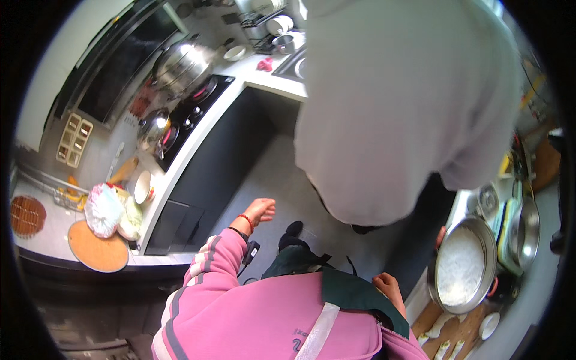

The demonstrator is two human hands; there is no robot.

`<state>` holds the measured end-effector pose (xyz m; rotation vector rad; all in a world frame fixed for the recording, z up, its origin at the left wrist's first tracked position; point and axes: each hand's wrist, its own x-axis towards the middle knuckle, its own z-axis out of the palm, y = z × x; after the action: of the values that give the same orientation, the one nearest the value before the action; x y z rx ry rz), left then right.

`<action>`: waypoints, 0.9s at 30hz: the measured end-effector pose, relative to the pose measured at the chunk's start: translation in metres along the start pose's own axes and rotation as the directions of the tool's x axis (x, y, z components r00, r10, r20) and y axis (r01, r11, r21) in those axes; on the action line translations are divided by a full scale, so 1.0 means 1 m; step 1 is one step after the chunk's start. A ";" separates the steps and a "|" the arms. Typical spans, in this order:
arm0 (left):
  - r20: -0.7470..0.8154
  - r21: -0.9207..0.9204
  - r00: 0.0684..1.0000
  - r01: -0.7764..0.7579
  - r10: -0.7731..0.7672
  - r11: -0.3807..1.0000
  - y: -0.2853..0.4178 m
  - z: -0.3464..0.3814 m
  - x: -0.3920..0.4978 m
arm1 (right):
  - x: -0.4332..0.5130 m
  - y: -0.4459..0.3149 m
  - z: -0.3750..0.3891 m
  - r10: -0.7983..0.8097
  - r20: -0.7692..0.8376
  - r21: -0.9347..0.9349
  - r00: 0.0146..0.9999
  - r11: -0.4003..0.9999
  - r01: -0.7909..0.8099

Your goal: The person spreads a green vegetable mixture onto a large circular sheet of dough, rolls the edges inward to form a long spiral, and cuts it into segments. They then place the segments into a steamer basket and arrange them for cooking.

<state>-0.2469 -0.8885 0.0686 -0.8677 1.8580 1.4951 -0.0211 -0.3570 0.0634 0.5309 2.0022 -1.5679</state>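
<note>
My left hand (pixel 259 211), with a red bracelet at the wrist, hangs over the grey floor with its fingers loosely curled and nothing visible in it. My right hand (pixel 388 287) is low by my side, its fingers bent; whether anything is inside it is hidden. Nearest to it on the right stands a large round steel pan (pixel 433 281) with red handles and a white layer in its bottom. Below the pan lies a wooden board (pixel 443 330) with dough strips and several filled dough rolls (pixel 443 350). A small white bowl (pixel 489 326) sits at the board's edge.
Another person in a grey top (pixel 396 108) stands close in front, hiding part of the counter. At left a gas hob (pixel 193 114) carries a steel steamer pot (pixel 184 65) and a glass-lidded pot (pixel 155 128). A round cutting board (pixel 99 249) and plastic bags (pixel 103 209) lie on the counter.
</note>
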 end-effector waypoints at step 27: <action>-0.025 -0.137 0.939 -0.343 0.343 0.929 0.335 -0.193 0.281 | 0.181 -0.080 0.212 0.244 -0.246 -0.038 0.938 0.964 -0.261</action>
<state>-0.6929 -1.0601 0.0839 -0.6241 2.0004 1.8549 -0.1743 -0.5862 -0.0280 0.9491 2.0567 -1.3230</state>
